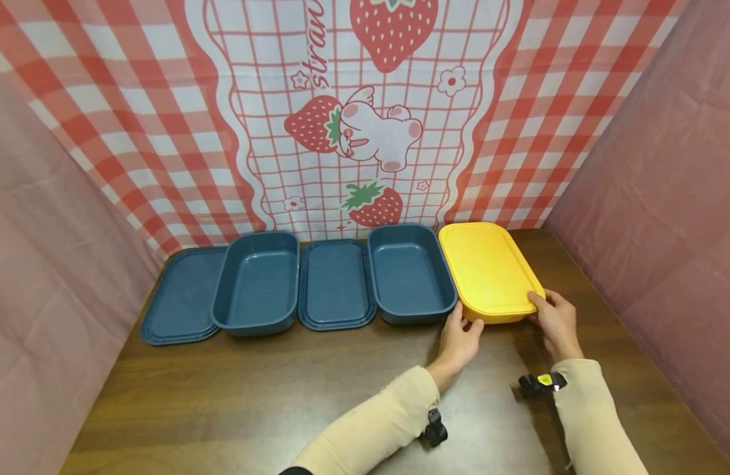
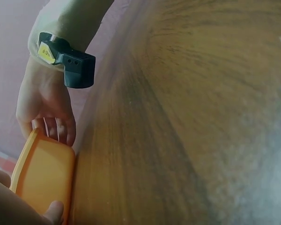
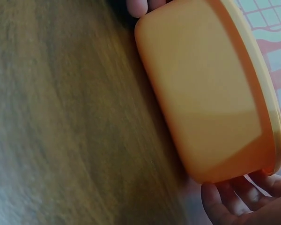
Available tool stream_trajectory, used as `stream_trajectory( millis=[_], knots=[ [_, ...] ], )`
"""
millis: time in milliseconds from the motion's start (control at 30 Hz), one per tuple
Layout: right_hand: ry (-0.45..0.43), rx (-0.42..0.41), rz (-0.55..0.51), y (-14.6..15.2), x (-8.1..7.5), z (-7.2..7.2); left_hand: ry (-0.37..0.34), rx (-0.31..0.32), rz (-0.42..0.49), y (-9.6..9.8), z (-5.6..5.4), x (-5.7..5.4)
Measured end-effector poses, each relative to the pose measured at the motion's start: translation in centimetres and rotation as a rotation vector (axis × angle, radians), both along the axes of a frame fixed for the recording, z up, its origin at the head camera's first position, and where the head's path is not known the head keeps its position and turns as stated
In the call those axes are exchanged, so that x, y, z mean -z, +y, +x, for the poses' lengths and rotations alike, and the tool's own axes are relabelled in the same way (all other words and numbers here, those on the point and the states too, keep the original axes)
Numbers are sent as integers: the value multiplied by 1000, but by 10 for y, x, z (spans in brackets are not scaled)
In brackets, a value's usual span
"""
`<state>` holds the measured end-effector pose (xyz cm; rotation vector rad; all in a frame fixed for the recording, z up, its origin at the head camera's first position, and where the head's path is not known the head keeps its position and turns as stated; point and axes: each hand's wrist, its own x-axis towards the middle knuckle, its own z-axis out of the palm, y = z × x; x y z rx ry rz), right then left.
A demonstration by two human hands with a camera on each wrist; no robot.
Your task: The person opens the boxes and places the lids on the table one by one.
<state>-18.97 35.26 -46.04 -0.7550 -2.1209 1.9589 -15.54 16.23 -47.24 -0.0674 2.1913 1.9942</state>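
A yellow lidded food container [image 1: 492, 270] sits at the right end of a row on the table. My left hand [image 1: 459, 340] holds its near left corner, with the thumb on the front wall and fingers along the left side. At the near right corner my right hand [image 1: 557, 323] grips it, thumb on the lid's edge and fingers against the side wall. Both wrist views show the container's plain front wall [image 3: 206, 89], its base at or very near the tabletop. Some left-hand fingers are hidden beside the neighbouring blue container [image 1: 409, 270].
Left of these stand a blue lid [image 1: 337, 284], another open blue container [image 1: 258, 284] and a second blue lid [image 1: 186, 297], partly beneath that container's edge. A strawberry-print cloth [image 1: 365, 132] hangs behind the wooden table [image 1: 252, 396]; pink cloth [image 1: 649, 165] hangs at both sides.
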Motion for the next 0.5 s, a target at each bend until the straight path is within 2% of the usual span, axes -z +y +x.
stream_trajectory(
  millis=[167,500],
  knots=[
    [6,-1,-5,1,2,2,-18,1,-14,-1,0,2],
    [-14,-33,70,1,3,0,-26,-6,-2,-2,-3,0]
  ],
)
